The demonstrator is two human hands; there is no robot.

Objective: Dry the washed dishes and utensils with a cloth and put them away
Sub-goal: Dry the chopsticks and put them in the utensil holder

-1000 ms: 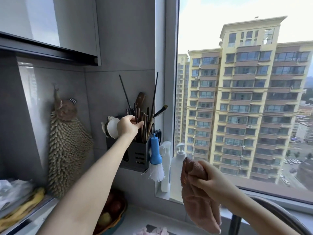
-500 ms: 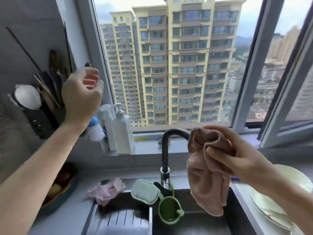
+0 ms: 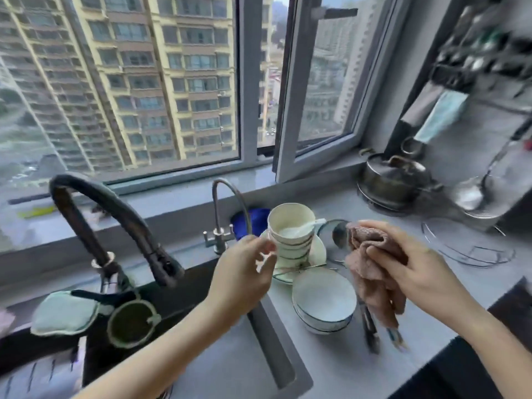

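the utensil rack [image 3: 472, 47] at upper right is blurred, and the cloth [image 3: 374, 283] hides dark utensils [image 3: 370, 332] on the counter.

I am seeing the stacked cups [image 3: 290, 237] sitting on a plate [image 3: 316, 251] right of the sink [image 3: 282, 358], the bowls [image 3: 324, 302] lying in front of them; my left hand [image 3: 244, 272] is hovering just left of the cups, my right hand [image 3: 414, 272] is holding the cloth [image 3: 371, 272] to their right, the pot [image 3: 394, 180] sitting behind by the window
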